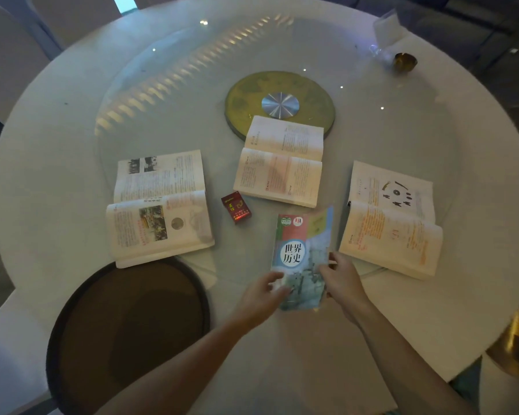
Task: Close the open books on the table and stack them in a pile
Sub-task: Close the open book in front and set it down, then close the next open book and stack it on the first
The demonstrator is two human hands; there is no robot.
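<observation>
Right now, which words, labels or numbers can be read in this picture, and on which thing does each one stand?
"世界历史": on the cover of the closed book, held by left hand and right hand.
Small red box: yellow characters, too blurred to read.
Three open books, left, middle, right: page print too small to read.

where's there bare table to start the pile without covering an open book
Bare patch on the near side, between the dark round tray and the right hand. The far left of the white table is also bare. Crowded mid-table: three open books and a red box.
</observation>
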